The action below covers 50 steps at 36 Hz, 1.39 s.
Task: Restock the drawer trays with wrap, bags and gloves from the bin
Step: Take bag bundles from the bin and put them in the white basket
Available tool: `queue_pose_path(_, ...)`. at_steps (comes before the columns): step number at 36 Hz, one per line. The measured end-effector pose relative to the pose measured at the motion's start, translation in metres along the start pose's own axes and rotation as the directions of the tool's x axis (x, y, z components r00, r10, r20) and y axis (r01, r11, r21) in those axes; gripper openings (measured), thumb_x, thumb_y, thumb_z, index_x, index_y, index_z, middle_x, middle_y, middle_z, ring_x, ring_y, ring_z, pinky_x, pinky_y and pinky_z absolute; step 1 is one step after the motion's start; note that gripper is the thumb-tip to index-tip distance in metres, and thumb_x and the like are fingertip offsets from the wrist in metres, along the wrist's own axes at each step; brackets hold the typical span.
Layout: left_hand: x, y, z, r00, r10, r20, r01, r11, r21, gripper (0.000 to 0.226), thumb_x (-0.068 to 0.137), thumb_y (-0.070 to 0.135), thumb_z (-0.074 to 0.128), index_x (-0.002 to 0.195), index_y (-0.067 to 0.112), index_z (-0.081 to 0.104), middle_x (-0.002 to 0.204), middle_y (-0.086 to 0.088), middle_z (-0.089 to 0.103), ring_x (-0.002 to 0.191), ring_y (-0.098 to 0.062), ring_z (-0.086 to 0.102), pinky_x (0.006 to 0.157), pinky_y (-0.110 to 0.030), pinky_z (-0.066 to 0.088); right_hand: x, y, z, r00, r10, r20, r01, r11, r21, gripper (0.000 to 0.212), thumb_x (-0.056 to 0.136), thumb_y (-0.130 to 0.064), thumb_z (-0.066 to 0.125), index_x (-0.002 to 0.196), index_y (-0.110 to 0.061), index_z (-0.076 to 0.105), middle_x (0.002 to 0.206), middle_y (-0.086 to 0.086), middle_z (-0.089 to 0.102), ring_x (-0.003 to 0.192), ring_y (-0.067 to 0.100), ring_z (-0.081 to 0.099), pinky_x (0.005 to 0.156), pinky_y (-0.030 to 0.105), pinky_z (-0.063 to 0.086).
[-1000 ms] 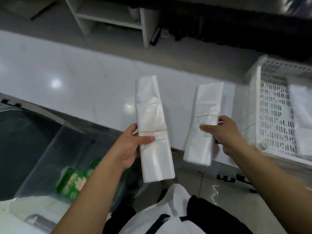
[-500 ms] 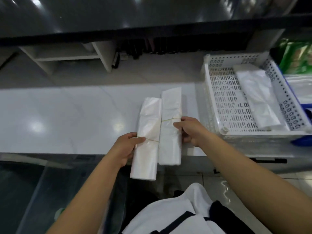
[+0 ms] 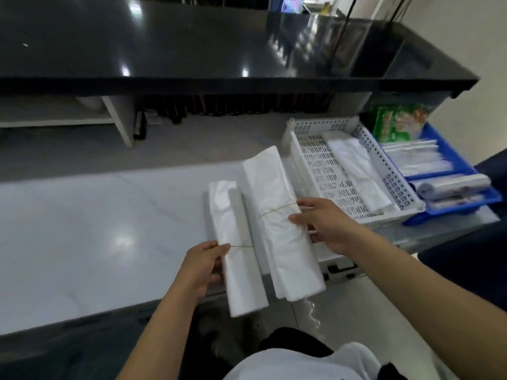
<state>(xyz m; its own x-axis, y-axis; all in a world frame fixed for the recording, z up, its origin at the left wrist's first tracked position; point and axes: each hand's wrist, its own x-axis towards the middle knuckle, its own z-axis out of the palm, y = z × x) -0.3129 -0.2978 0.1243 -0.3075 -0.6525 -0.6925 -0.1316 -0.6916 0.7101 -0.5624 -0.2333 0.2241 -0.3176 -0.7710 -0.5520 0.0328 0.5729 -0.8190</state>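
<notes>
My left hand (image 3: 201,266) grips a white bundle of plastic bags (image 3: 237,250) tied with a yellow rubber band. My right hand (image 3: 326,224) holds a second, larger bundle of bags (image 3: 277,215), also banded, lying side by side with the first and partly over it. Both bundles hang over the front edge of the white counter (image 3: 82,229). To the right stands a white perforated tray (image 3: 321,171) with one bag bundle (image 3: 356,171) lying in it.
A blue tray (image 3: 452,209) right of the white one holds clear bags (image 3: 411,157), rolled items and a green packet (image 3: 397,126). A black countertop (image 3: 192,42) overhangs the back. A white shelf unit (image 3: 118,122) sits under it at the left.
The two bundles, held apart a second ago, have come together side by side. My view has swung right and up, bringing the white and blue trays into view and losing the bin at the lower left.
</notes>
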Motion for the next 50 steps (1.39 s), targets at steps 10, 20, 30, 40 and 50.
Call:
queue_pose_path(10,0.016,0.037,0.053,0.999,0.03,-0.025,-0.029,0.999,0.041,0.013,0.089,0.005,0.064,0.099,0.011,0.07,0.1,-0.021,0.075,0.095,-0.042,0.071,0.082,-0.055,0.057,-0.024,-0.061,-0.108,0.976,-0.099,-0.193,0.12,0.988,0.1,0.028,0.085,-0.004,0.067,0.111,-0.016,0.069,0.096,0.005,0.075,0.08,0.022,0.068,0.077,0.04,0.054)
queue_pose_path(20,0.042,0.052,0.093,0.994,-0.007,-0.11,0.01,1.0,0.024,0.016,0.089,0.004,0.062,0.1,0.009,0.071,0.1,-0.024,0.074,0.09,-0.039,0.072,0.084,-0.063,0.056,0.057,-0.058,-0.192,0.955,0.015,-0.295,-0.017,1.0,-0.005,0.037,0.086,-0.004,0.07,0.122,-0.005,0.061,0.107,0.014,0.071,0.084,0.027,0.068,0.065,0.035,0.054)
queue_pose_path(30,0.048,0.051,0.113,0.957,0.005,-0.29,0.013,0.998,0.059,0.013,0.083,0.005,0.07,0.095,0.009,0.074,0.082,-0.016,0.077,0.07,-0.033,0.071,0.07,-0.047,0.056,0.138,-0.032,-0.177,0.998,0.005,-0.055,-0.008,0.998,-0.055,0.043,0.081,-0.009,0.076,0.122,-0.014,0.062,0.084,0.009,0.07,0.055,0.016,0.064,0.05,0.03,0.052)
queue_pose_path(40,0.044,0.049,0.123,0.938,-0.005,-0.347,0.015,1.0,0.027,0.022,0.088,0.005,0.069,0.108,0.014,0.071,0.078,-0.003,0.078,0.056,-0.015,0.072,0.045,-0.023,0.052,0.15,0.005,-0.18,0.986,-0.161,0.043,0.156,0.796,-0.585,0.074,0.078,-0.031,0.074,0.144,-0.032,0.041,0.094,-0.004,0.065,0.078,0.018,0.065,0.069,0.036,0.056)
queue_pose_path(50,0.027,0.051,0.129,0.916,0.014,-0.4,-0.034,0.999,-0.042,0.031,0.087,0.009,0.071,0.118,0.015,0.07,0.099,-0.006,0.079,0.086,-0.025,0.075,0.063,-0.031,0.059,0.153,0.013,-0.185,0.984,-0.163,0.071,0.176,0.839,-0.514,0.064,0.076,-0.037,0.077,0.135,-0.028,0.053,0.078,-0.009,0.07,0.061,0.012,0.069,0.065,0.039,0.06)
